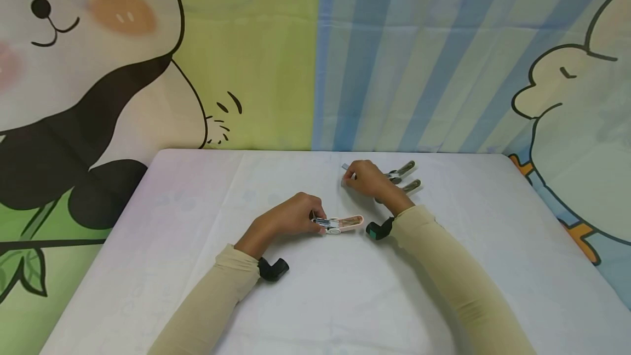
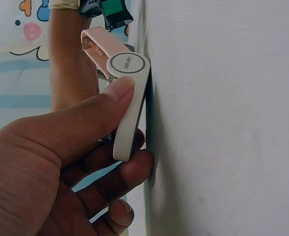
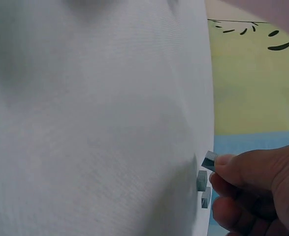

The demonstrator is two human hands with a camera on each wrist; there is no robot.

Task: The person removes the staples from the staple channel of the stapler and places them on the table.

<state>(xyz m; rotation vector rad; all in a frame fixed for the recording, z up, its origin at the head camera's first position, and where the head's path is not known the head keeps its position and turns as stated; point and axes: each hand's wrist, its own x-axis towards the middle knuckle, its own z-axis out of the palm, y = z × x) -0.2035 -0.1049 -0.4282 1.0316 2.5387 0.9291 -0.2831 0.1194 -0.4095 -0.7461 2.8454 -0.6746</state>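
Note:
My left hand (image 1: 298, 215) grips a pink and white stapler (image 1: 347, 223) above the middle of the table. In the left wrist view, the thumb presses on the stapler's white side (image 2: 129, 66), below a round badge, and its pink arm (image 2: 102, 44) stands swung away from the white body. Farther back, my right hand (image 1: 367, 178) pinches a small strip of staples (image 3: 209, 160) between thumb and forefinger. Close by its fingertips in the right wrist view are two more staple strips (image 3: 202, 181) on the table.
Behind and beside my right wrist lie two dark grey-green staplers, one farther back (image 1: 405, 169) and one nearer (image 1: 411, 185), both partly hidden by the hand. A white cloth covers the table (image 1: 315, 300). Its back edge meets a printed curtain (image 1: 276, 70).

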